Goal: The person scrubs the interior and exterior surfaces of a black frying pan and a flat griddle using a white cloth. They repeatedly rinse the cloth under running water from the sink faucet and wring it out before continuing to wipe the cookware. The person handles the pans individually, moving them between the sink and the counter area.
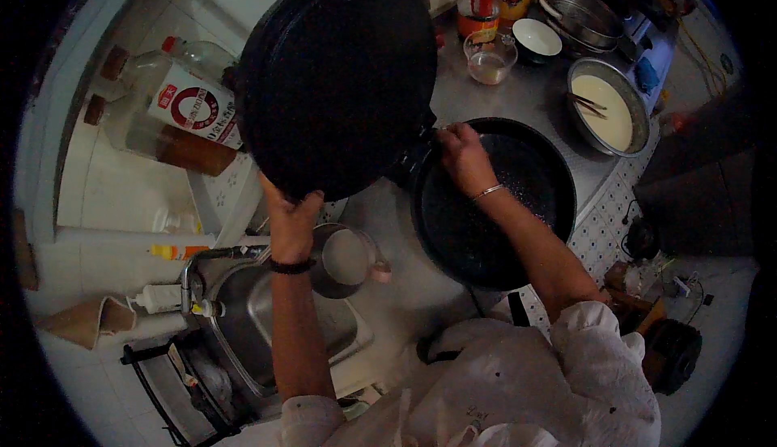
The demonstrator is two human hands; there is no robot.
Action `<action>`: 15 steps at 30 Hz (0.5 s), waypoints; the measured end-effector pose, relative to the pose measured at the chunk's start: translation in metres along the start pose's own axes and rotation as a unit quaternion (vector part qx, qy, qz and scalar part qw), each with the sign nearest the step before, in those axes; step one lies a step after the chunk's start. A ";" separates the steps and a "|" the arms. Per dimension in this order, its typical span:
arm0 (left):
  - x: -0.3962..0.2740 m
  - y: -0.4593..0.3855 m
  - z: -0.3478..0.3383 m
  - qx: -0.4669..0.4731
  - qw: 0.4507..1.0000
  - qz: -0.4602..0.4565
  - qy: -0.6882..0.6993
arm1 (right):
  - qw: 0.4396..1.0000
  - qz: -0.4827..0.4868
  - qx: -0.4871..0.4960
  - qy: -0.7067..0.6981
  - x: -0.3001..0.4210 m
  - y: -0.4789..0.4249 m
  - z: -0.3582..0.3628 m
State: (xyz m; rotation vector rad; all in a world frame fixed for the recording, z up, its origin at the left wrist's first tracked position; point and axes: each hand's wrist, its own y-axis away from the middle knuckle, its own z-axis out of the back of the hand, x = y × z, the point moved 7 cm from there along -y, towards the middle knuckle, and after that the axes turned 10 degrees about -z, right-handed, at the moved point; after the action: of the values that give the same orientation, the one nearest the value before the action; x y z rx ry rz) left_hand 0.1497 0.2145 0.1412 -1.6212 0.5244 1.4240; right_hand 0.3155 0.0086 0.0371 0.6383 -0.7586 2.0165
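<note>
A black round electric baking pan stands unfolded at its hinge (pixel 419 143). Its raised upper plate (pixel 340 83) tilts up on the left, and the lower pan (pixel 455 240) lies on the steel counter with small pale specks on its surface. My left hand (pixel 290 222) grips the near rim of the upper plate, thumb over the edge. At the hinge side, my right hand (pixel 467 159) has its fingers curled on the rim; the fingertips are partly hidden. Farther right, a metal bowl (pixel 638 134) holds cream-coloured batter (pixel 601 122) with chopsticks (pixel 587 106) resting in it.
Behind the pan are a clear plastic cup (pixel 490 74), a small white bowl (pixel 537 37), a red-capped bottle (pixel 479 4) and a metal sieve (pixel 583 13). Large vinegar jugs (pixel 194 113) stand left. A handled pot (pixel 346 259) sits by the sink (pixel 334 332) and faucet (pixel 186 277).
</note>
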 end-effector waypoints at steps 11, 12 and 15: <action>-0.005 0.000 -0.003 0.014 1.000 -0.009 0.003 | 0.993 0.012 0.096 0.075 0.000 0.010 -0.009; -0.004 -0.001 -0.003 0.018 1.000 -0.014 -0.004 | 0.997 0.037 0.059 0.022 0.007 0.012 -0.009; -0.003 -0.002 -0.003 0.015 1.000 -0.011 -0.013 | 0.997 0.064 0.032 -0.006 0.022 0.014 -0.015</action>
State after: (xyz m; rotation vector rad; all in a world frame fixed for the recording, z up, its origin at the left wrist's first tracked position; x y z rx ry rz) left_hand 0.1521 0.2122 0.1448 -1.5790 0.5089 1.4118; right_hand 0.2905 0.0253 0.0375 0.6534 -0.7608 2.1637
